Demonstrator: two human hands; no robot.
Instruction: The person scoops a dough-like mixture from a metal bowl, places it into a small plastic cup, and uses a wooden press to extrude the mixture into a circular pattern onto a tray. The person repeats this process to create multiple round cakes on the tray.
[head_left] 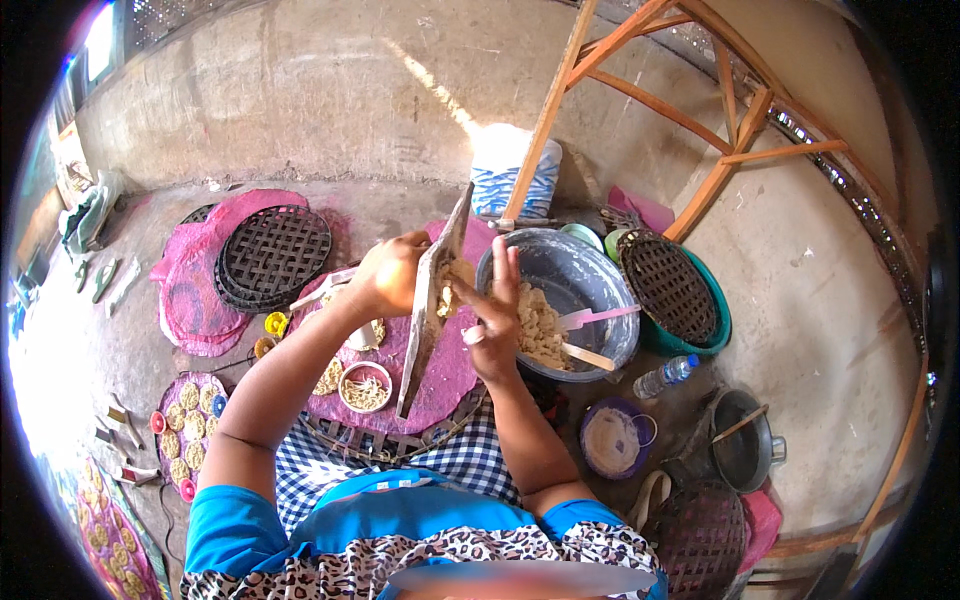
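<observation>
My left hand (pixel 392 275) is closed on a worn, pale wooden board (pixel 422 335), which stands nearly on edge in front of me. A lump of yellowish dough (pixel 447 298) clings to the board's right face. My right hand (pixel 494 325) is beside that dough, its fingers spread, some pointing up and one reaching toward the lump; whether it touches cannot be made out. Below the board, a small white bowl (pixel 366 387) of dough strips sits on a pink sheet (pixel 405 400) over a woven tray. To the right, a big grey basin (pixel 600 275) holds crumbly dough (pixel 540 325) and a pink spatula (pixel 590 317).
Round woven trays (pixel 275 250) are stacked at left, and another tray (pixel 668 288) rests on a green basin (pixel 722 325). Flat dough rounds (pixel 190 420) lie lower left. A water bottle (pixel 665 376), a purple tub (pixel 612 440) and a dark pot (pixel 738 440) stand at right, near a wooden frame (pixel 690 205).
</observation>
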